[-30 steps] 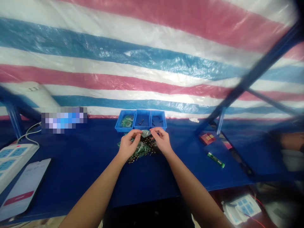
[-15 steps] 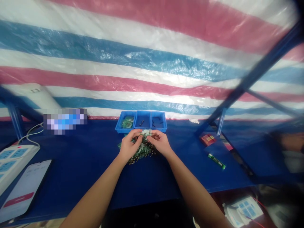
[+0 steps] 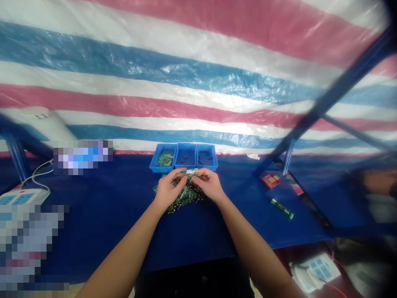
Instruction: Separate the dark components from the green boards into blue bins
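Between both hands is a small shiny plastic packet point(image 3: 190, 172), greenish and silvery; its contents are too small to make out. My left hand point(image 3: 167, 191) pinches its left side with thumb and fingers. On the other side my right hand point(image 3: 210, 185) is closed on it the same way. Right below the hands lies a pile of green packets and small dark and brass-coloured parts point(image 3: 185, 198), partly hidden by the fingers. Just beyond stand three joined blue bins: the left bin point(image 3: 160, 169) holds green packets, the middle bin point(image 3: 186, 147) and right bin point(image 3: 206, 147) a few dark small pieces.
On the blue tabletop point(image 3: 108, 231), a red box point(image 3: 271, 180) and a green tube-like packet point(image 3: 282, 208) lie at right. Power strips sit at left point(image 3: 34, 198) and lower right point(image 3: 322, 268). Blue frame bars point(image 3: 310, 120) slant before a striped sheet point(image 3: 186, 99). Another person's arm blurs at far right.
The packet seems tilted slightly flatter between my fingers. Both hands stay nearly in place, and the whole view has shifted slightly.
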The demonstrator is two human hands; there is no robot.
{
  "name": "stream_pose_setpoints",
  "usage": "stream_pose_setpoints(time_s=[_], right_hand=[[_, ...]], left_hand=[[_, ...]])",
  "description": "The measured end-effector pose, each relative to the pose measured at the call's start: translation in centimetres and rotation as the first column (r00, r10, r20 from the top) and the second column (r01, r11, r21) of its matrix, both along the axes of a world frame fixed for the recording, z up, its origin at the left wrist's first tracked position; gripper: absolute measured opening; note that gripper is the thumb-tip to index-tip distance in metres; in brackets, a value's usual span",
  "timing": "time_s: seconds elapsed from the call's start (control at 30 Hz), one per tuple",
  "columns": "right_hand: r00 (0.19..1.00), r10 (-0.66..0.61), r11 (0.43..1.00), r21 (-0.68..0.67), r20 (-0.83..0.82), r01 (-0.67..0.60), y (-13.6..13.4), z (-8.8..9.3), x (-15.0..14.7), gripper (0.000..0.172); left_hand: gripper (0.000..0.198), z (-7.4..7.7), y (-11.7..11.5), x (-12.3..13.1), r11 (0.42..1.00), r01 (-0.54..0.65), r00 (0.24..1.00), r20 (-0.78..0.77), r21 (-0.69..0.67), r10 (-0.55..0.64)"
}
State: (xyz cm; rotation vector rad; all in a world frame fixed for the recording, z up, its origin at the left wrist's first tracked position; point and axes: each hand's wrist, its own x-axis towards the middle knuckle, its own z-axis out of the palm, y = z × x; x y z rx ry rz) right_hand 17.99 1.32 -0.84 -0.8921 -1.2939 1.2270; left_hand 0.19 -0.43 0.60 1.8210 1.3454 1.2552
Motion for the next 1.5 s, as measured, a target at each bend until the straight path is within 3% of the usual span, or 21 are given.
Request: stream_pose_setpoints(time_s=[0.3,0.63,0.87,1.5], right_hand=[[1.0,0.01,1.0,0.006,0.005,-0.01,0.0,0.1,-0.1,0.022],[0.997,-0.028,0.998,-0.06,0.069,0.032,-0.2,0.7,0.0,0.029],[0.997,-0.003,0.999,-0.032,0.083,0.005,-0.2,0.5,-0.1,0.029],[0.992,-0.027,1.0,0.012,0.125,0.026,-0.3,0.6,0.1,0.026]], left_hand=[[0.028,-0.7,0.4,-0.1,0.999,-0.025,0.998,-0.054,0.035,0.027],[0.026,-0.3,0.3,0.1,0.999,-0.003,0.997,-0.082,0.054,0.007],[0.034,-0.7,0.4,0.2,0.999,-0.041,0.998,-0.046,0.027,0.043],[0.033,-0.5,0.2,0.3,1.0,-0.001,0.995,-0.096,0.023,0.003]])
